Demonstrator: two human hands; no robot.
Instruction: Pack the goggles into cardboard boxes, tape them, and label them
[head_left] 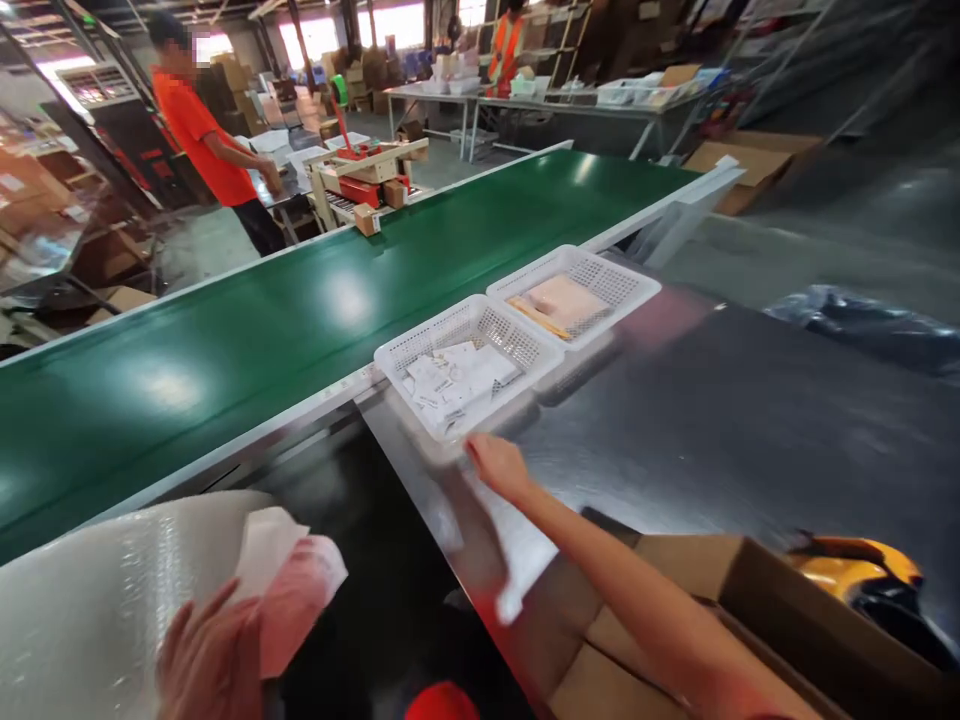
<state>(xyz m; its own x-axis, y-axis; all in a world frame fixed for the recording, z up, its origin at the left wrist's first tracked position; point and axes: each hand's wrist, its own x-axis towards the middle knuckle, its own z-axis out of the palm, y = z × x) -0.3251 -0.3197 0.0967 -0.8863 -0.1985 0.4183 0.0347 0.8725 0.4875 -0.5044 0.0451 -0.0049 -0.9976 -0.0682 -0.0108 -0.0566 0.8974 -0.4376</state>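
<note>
My left hand (210, 655) is at the lower left, holding white and pink paper slips (296, 595) in front of a large roll of clear bubble wrap (127, 590). My right hand (496, 466) reaches out over the metal table, its fingers curled at the near edge of a white basket (469, 385) with white papers inside. Whether anything is in those fingers cannot be made out. Beside that basket stands a second white basket (622, 285) with tan envelopes. Under my right forearm is an open cardboard box (690, 565).
A green conveyor belt (442, 240) runs diagonally behind the baskets, with a small brown box (367, 219) at its far edge. A yellow and black tape dispenser (862, 565) lies at the right. A person in orange (199, 125) stands beyond the belt.
</note>
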